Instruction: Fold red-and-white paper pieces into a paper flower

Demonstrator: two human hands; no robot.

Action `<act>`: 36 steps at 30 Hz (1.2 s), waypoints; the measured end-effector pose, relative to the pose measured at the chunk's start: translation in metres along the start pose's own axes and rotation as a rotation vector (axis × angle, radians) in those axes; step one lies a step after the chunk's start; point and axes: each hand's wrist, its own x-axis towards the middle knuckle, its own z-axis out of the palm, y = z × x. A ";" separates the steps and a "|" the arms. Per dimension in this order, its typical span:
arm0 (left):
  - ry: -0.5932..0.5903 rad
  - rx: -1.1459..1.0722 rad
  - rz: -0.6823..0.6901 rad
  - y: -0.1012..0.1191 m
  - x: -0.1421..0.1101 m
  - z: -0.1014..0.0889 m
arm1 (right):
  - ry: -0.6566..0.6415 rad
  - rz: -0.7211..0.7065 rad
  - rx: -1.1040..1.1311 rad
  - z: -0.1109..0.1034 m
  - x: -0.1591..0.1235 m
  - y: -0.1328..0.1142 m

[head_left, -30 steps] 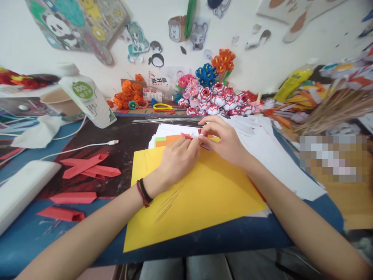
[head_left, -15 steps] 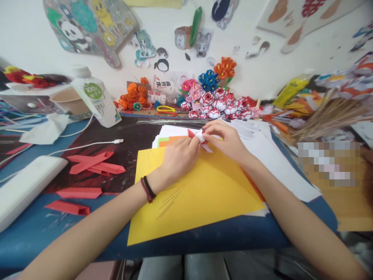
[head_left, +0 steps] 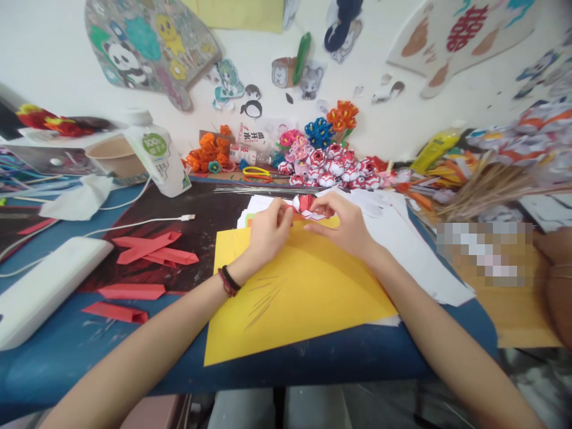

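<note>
Both my hands meet above the far edge of a large yellow paper sheet [head_left: 295, 298]. Between them is a small red-and-white folded paper flower piece [head_left: 306, 205]. My left hand [head_left: 267, 231], with dark bands at the wrist, pinches its left side with closed fingers. From the right, my right hand [head_left: 346, 223] grips the same piece, thumb and fingers pressed on it. Beneath the hands lie stacked white, orange and green paper sheets [head_left: 257, 210].
Red folded paper strips [head_left: 154, 250] lie left on the blue table [head_left: 53, 363]. A white bottle [head_left: 156, 154], a bowl, a white cable [head_left: 134, 223] and a white box [head_left: 40, 286] sit further left. Finished paper flowers [head_left: 330, 164], thin wires and sticks [head_left: 487, 185] line the back.
The view has tilted up and shifted. Both hands have moved slightly away from me with the paper piece, which now shows more between the fingers.
</note>
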 end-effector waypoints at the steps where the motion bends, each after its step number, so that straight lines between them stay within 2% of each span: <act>1: -0.003 -0.009 0.009 0.000 0.000 0.000 | -0.016 0.003 -0.002 0.002 -0.001 0.001; 6: -0.024 0.043 0.051 -0.001 -0.001 0.003 | -0.033 -0.007 -0.085 0.011 -0.007 0.003; 9: 0.084 0.205 0.108 0.000 -0.002 0.003 | -0.018 -0.057 -0.131 0.013 -0.008 0.003; 12: 0.209 0.454 0.301 0.004 -0.004 0.001 | -0.001 -0.092 -0.180 0.012 -0.008 0.001; 15: 0.163 0.661 0.529 0.009 -0.008 0.000 | 0.010 -0.099 -0.196 0.010 -0.007 -0.002; 17: 0.123 0.727 0.602 0.011 -0.010 0.000 | 0.029 -0.061 -0.169 0.010 -0.005 -0.004; 21: 0.126 0.735 0.585 0.009 -0.011 0.001 | 0.053 0.075 -0.072 0.013 -0.004 -0.008; 24: 0.120 0.740 0.571 0.006 -0.009 0.001 | 0.030 0.111 -0.029 0.015 -0.004 -0.010; 30: 0.103 0.736 0.576 0.002 -0.009 0.003 | -0.007 0.088 -0.018 0.015 -0.005 -0.012; 36: 0.125 0.630 0.470 0.005 -0.009 0.002 | -0.004 0.013 -0.135 0.013 -0.005 -0.006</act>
